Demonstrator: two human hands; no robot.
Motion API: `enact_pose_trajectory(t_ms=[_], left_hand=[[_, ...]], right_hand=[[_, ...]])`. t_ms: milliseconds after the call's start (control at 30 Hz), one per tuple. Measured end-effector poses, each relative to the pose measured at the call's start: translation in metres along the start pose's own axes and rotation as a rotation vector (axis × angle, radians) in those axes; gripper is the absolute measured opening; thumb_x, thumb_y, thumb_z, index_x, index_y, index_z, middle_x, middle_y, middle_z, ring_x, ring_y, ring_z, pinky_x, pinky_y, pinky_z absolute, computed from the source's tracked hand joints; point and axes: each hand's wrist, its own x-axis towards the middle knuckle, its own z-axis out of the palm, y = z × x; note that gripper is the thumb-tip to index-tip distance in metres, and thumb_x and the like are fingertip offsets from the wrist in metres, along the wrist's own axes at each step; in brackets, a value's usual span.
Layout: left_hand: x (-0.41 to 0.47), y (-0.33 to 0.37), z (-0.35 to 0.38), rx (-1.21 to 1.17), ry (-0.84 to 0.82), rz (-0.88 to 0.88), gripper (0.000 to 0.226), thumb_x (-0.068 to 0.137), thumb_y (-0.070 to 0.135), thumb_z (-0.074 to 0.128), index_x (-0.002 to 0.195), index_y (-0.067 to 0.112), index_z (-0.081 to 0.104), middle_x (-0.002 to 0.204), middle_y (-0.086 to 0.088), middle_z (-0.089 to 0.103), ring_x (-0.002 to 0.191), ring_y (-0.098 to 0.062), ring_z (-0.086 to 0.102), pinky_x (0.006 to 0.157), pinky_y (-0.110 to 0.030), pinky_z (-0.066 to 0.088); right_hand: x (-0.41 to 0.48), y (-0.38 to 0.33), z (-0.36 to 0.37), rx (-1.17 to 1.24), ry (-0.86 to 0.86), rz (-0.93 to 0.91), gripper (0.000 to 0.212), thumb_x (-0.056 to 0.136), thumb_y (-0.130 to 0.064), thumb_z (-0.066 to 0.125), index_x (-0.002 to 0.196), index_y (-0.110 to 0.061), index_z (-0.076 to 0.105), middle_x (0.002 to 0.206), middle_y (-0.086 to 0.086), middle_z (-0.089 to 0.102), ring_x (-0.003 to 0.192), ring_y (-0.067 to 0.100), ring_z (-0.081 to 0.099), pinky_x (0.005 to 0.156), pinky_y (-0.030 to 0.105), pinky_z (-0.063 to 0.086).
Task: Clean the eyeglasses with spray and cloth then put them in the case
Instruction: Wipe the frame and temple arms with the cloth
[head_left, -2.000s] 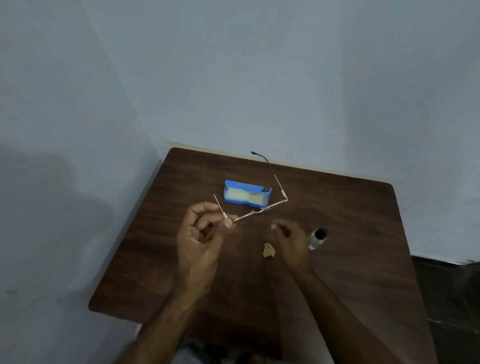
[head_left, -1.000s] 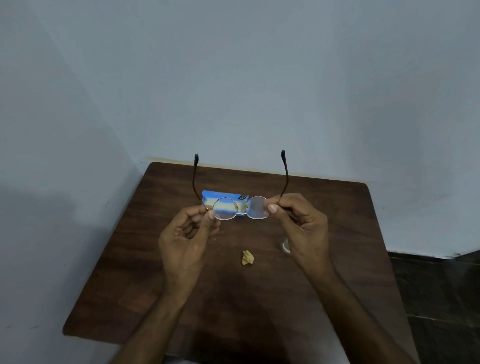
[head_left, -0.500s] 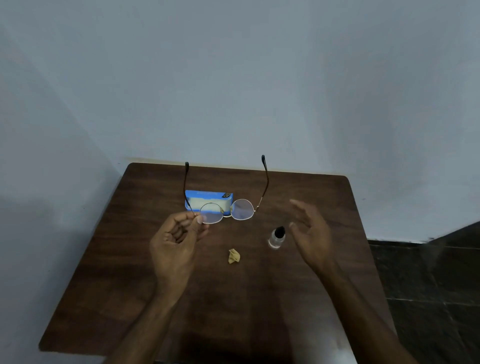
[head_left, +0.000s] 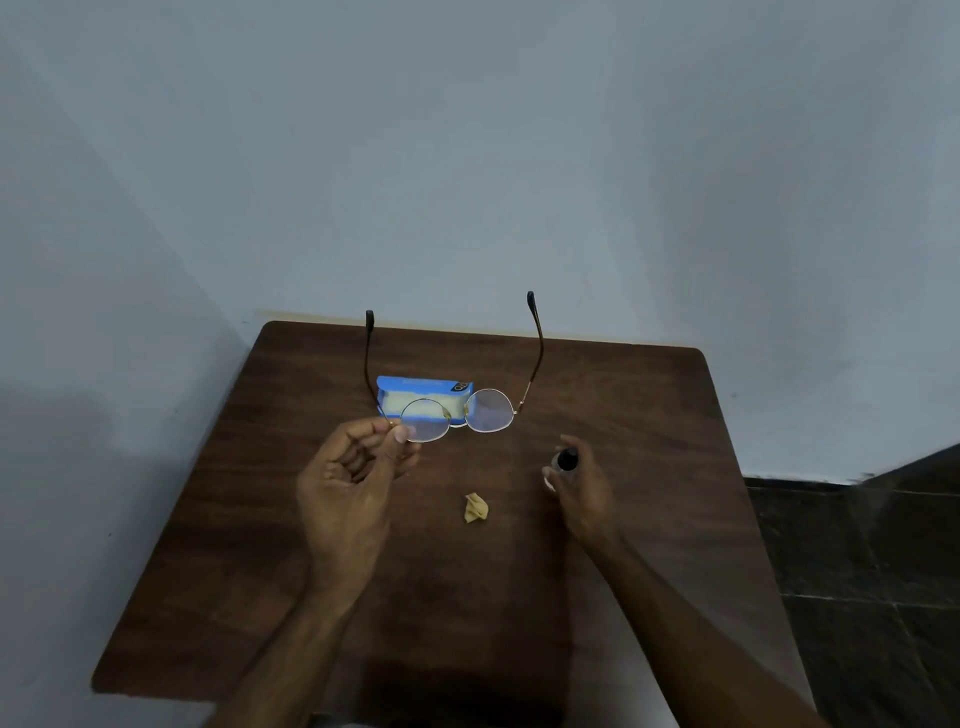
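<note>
The left hand (head_left: 353, 488) pinches the eyeglasses (head_left: 457, 413) by the left lens rim, lenses facing back, probably for spraying, while the right hand (head_left: 576, 486) closes around the spray bottle (head_left: 565, 461) beside it.

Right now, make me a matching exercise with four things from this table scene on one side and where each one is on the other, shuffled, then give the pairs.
Things:
1. round gold wire-rimmed eyeglasses
2. small clear spray bottle with black cap
3. crumpled yellow cloth
4. open blue case

Places:
A. lying between the hands
B. at the far side of the brown wooden table
C. in the right hand
D. pinched in the left hand

Pairs: 1-D, 2-C, 3-A, 4-B
</note>
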Motion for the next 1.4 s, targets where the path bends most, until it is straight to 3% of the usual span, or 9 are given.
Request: enact_pose_trajectory(t_ms=[67, 267, 400, 467, 633, 1033, 1133, 1300, 1400], left_hand=[[0.002, 0.002, -0.006, 0.01, 0.0, 0.02, 0.018, 0.093, -0.001, 0.072, 0.11, -0.007, 0.071, 0.097, -0.01, 0.081, 0.086, -0.022, 0.08, 0.074, -0.027, 0.065], [0.012, 0.001, -0.022, -0.028, 0.027, 0.006, 0.016, 0.092, 0.008, 0.075, 0.105, -0.001, 0.073, 0.094, -0.011, 0.081, 0.084, -0.024, 0.079, 0.076, -0.033, 0.066], [0.017, 0.004, -0.028, -0.027, 0.03, -0.001, 0.013, 0.09, 0.012, 0.077, 0.103, 0.009, 0.076, 0.095, -0.009, 0.081, 0.087, -0.026, 0.08, 0.078, -0.036, 0.067], [0.02, 0.008, -0.029, -0.021, 0.033, 0.003, 0.011, 0.091, 0.01, 0.077, 0.102, 0.007, 0.076, 0.093, -0.008, 0.081, 0.084, -0.023, 0.08, 0.077, -0.033, 0.066], [0.026, 0.022, -0.039, -0.011, 0.04, 0.037, 0.012, 0.089, 0.016, 0.079, 0.1, 0.011, 0.078, 0.088, -0.003, 0.081, 0.079, -0.023, 0.08, 0.075, -0.03, 0.065], [0.032, 0.047, -0.076, 0.175, 0.049, 0.163, 0.021, 0.088, 0.024, 0.082, 0.107, 0.016, 0.078, 0.095, 0.005, 0.081, 0.094, -0.01, 0.078, 0.076, -0.026, 0.065], [0.031, 0.051, -0.082, 0.206, 0.047, 0.218, 0.019, 0.088, 0.019, 0.083, 0.106, 0.014, 0.079, 0.095, 0.008, 0.08, 0.093, -0.002, 0.077, 0.074, -0.015, 0.061], [0.03, 0.05, -0.091, 0.227, 0.053, 0.21, 0.019, 0.087, 0.021, 0.084, 0.105, 0.019, 0.077, 0.096, 0.011, 0.078, 0.099, 0.004, 0.073, 0.072, -0.007, 0.056], [0.03, 0.049, -0.096, 0.234, 0.055, 0.238, 0.018, 0.088, 0.021, 0.083, 0.105, 0.017, 0.078, 0.096, 0.009, 0.079, 0.097, 0.0, 0.075, 0.073, -0.009, 0.057]], right_hand=[[-0.001, -0.011, -0.002, 0.052, 0.006, 0.002, 0.05, 0.096, -0.021, 0.073, 0.139, -0.028, 0.049, 0.116, -0.01, 0.069, 0.107, 0.012, 0.068, 0.098, 0.046, 0.055], [-0.03, -0.083, -0.013, 0.377, -0.019, 0.062, 0.04, 0.101, -0.031, 0.066, 0.138, -0.024, 0.052, 0.12, -0.003, 0.075, 0.115, 0.009, 0.069, 0.102, 0.038, 0.054], [-0.061, -0.142, -0.01, 0.74, -0.023, 0.158, 0.028, 0.108, -0.025, 0.052, 0.135, -0.02, 0.057, 0.098, 0.012, 0.074, 0.088, 0.029, 0.07, 0.079, 0.051, 0.058], [-0.072, -0.164, -0.008, 0.889, -0.054, 0.182, 0.031, 0.109, -0.024, 0.049, 0.138, -0.02, 0.058, 0.087, 0.018, 0.066, 0.072, 0.028, 0.064, 0.068, 0.045, 0.056], [-0.095, -0.221, -0.013, 0.957, -0.233, 0.085, 0.035, 0.108, -0.021, 0.041, 0.141, -0.02, 0.055, 0.077, 0.023, 0.055, 0.045, 0.026, 0.053, 0.043, 0.029, 0.05], [-0.115, -0.301, 0.003, 1.04, -0.513, 0.045, 0.035, 0.105, -0.025, 0.041, 0.137, -0.02, 0.054, 0.077, 0.022, 0.055, 0.039, 0.025, 0.049, 0.038, 0.027, 0.047], [-0.117, -0.307, 0.007, 0.937, -0.482, -0.028, 0.037, 0.109, -0.021, 0.037, 0.143, -0.019, 0.05, 0.079, 0.025, 0.054, 0.043, 0.025, 0.049, 0.043, 0.029, 0.048], [-0.12, -0.311, 0.018, 0.323, -0.214, -0.263, 0.027, 0.113, -0.023, 0.041, 0.137, -0.025, 0.054, 0.074, 0.012, 0.064, 0.05, 0.033, 0.061, 0.043, 0.036, 0.052], [-0.119, -0.305, 0.029, -0.079, -0.049, -0.353, 0.026, 0.109, -0.042, 0.04, 0.132, -0.039, 0.053, 0.069, -0.01, 0.059, 0.058, 0.011, 0.06, 0.053, 0.03, 0.049]])
